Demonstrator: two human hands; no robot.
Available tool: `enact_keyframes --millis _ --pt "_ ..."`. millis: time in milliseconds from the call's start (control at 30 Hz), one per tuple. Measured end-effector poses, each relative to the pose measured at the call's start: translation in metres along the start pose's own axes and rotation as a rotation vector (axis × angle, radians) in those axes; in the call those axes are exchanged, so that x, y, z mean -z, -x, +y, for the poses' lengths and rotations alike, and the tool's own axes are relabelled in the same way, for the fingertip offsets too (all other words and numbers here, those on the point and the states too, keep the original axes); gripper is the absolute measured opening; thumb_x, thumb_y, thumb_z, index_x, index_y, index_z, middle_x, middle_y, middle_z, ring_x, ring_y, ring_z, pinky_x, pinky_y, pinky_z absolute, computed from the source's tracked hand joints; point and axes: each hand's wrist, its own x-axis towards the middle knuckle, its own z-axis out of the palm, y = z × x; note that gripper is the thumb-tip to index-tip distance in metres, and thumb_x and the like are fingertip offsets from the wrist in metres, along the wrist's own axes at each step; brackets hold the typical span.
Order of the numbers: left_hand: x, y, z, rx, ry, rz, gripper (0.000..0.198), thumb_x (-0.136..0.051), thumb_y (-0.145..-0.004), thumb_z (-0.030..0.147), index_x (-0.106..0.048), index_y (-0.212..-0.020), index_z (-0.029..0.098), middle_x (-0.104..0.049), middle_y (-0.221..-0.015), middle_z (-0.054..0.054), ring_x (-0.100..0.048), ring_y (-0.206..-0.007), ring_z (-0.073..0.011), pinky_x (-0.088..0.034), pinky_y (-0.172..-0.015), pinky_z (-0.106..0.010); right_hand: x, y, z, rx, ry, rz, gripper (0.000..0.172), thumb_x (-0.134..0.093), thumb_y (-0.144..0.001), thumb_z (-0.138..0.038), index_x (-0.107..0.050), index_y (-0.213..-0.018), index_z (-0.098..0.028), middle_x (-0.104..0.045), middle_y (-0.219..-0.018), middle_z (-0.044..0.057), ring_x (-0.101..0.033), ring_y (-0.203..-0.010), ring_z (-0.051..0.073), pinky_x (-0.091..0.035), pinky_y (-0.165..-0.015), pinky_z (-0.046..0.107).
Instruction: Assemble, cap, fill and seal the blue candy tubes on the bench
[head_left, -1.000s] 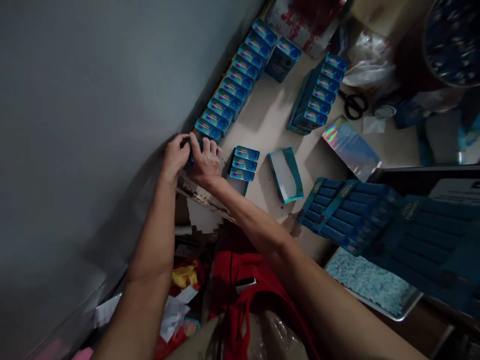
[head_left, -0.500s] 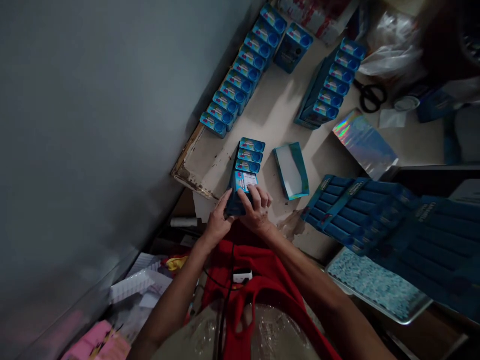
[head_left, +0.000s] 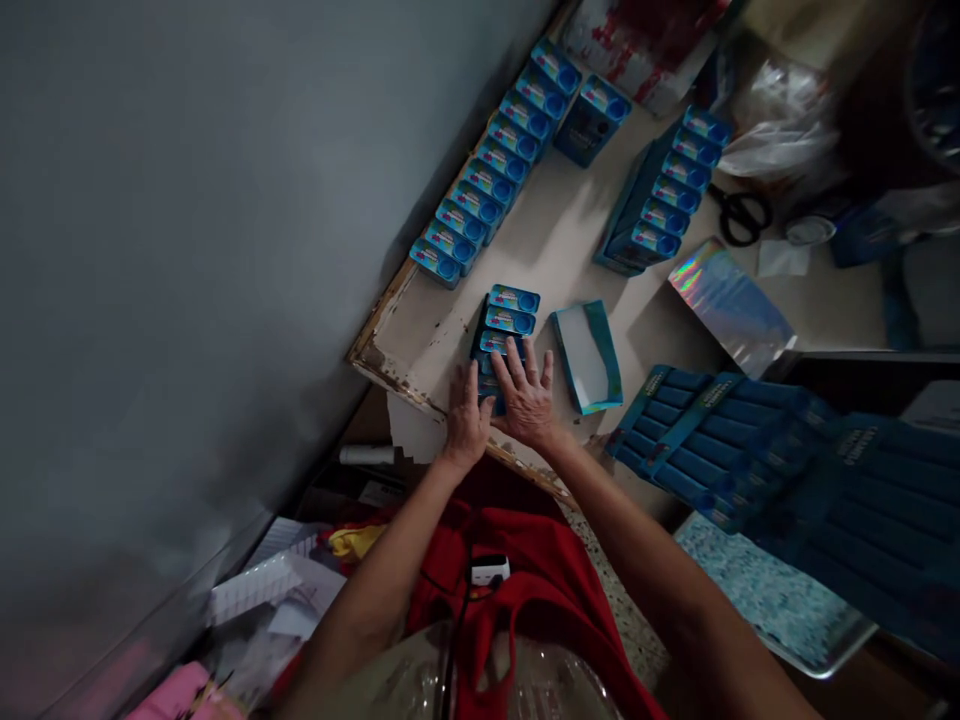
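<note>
At table (head_left: 431, 345) edge, left hand (head_left: 466, 418), right hand (head_left: 527, 396), grips open, flat on blue boxes (head_left: 511, 320), labels unreadable

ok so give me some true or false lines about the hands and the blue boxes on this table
1. Both hands, left hand and right hand, lie on the short row of small blue cardboard boxes. True.
2. The open teal cardboard tray lies left of that short row. False: it lies to its right.
3. The right hand holds the black scissors. False: they lie far across the beige table.
4. A long row of small blue boxes runs along the table's wall side. True.
</note>
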Motion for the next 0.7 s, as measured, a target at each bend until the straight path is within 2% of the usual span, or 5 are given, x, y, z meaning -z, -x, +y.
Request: enact_keyframes --millis 167,300,500,567,700 --pt "0.026 -0.012 0.014 0.041 -0.011 0.039 0.055 -0.047 -0.103 0.05 -0.053 -0.149 0.02 -0.058 -0.15 -0.019 -0.053 -0.144 -0.0314 -0.045 -0.121 -0.049 0.04 -0.011 0.01 0.065 -0.063 -0.022 0.087 -0.073 -0.083 -0.048 -0.043 -0.159 -0.02 -0.028 -0.171 0.019 -0.018 -0.16 0.044 -0.014 -0.124 0.073" --pt "0.082 -0.088 0.038 -0.056 -0.075 0.274 0.049 -0.043 -0.105 0.054 -0.059 -0.139 0.022 -0.066 -0.14 -0.015 -0.061 -0.135 -0.0274 -0.047 -0.118 -0.045 0.072 -0.075 0.014 -0.026 -0.225 0.137 0.068 -0.058 -0.098 -0.048 -0.041 -0.158 -0.023 -0.043 -0.161 0.016 -0.038 -0.15 0.033 -0.036 -0.121 0.056" --pt "0.103 -0.27 0.052 -0.183 -0.133 0.212 0.063 -0.028 -0.108 0.056 -0.064 -0.125 0.007 -0.066 -0.14 -0.015 -0.055 -0.141 -0.0229 -0.04 -0.119 -0.037 0.036 -0.214 0.002 -0.239 -0.258 0.195 0.094 -0.066 -0.093 -0.057 -0.024 -0.163 -0.011 -0.041 -0.15 0.025 -0.042 -0.139 0.038 -0.042 -0.113 0.059" --pt "0.098 -0.295 0.041 -0.158 -0.123 0.167 0.055 -0.043 -0.105 0.053 -0.066 -0.121 0.006 -0.072 -0.129 -0.015 -0.063 -0.13 -0.0227 -0.044 -0.115 -0.041 0.028 -0.227 -0.008 -0.3 -0.237 0.189 0.09 -0.066 -0.094 -0.055 -0.027 -0.161 -0.01 -0.041 -0.15 0.025 -0.042 -0.139 0.039 -0.04 -0.112 0.062" --pt "0.099 -0.295 0.017 -0.182 0.048 0.196 0.035 -0.075 -0.089 0.048 -0.071 -0.11 0.021 -0.076 -0.114 -0.007 -0.07 -0.117 -0.0228 -0.051 -0.109 -0.043 0.029 -0.23 -0.029 -0.368 -0.186 0.152 0.075 -0.062 -0.096 -0.042 -0.032 -0.156 -0.01 -0.04 -0.155 0.023 -0.035 -0.146 0.039 -0.036 -0.117 0.063"
